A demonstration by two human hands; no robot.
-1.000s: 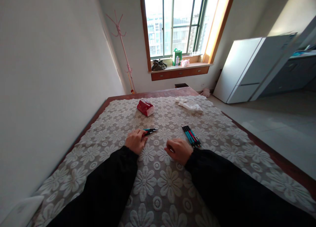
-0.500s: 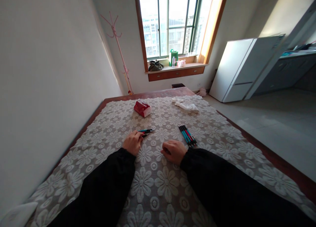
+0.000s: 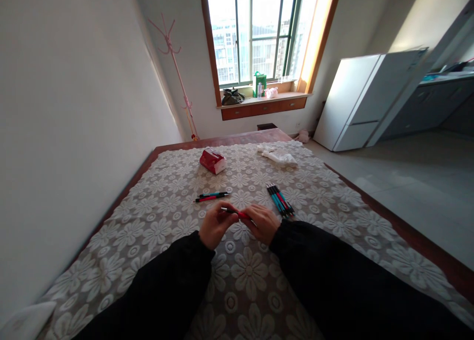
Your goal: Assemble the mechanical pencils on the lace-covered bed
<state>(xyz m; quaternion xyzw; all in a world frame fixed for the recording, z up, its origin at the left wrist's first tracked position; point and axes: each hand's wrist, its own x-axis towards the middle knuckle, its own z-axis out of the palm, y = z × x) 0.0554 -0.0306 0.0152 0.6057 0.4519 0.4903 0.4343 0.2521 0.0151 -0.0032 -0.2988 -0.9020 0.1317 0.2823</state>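
Head view: by a sunlit window [image 3: 259, 34], a lace-covered table [image 3: 333, 202] bears pens; both hands [image 3: 239, 224], earlier apart, now together grip a red pen [image 3: 240, 214], leaving two pens [image 3: 212, 196] behind.

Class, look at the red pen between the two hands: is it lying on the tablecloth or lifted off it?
Lifted: the red pen is held level between left hand and right hand.
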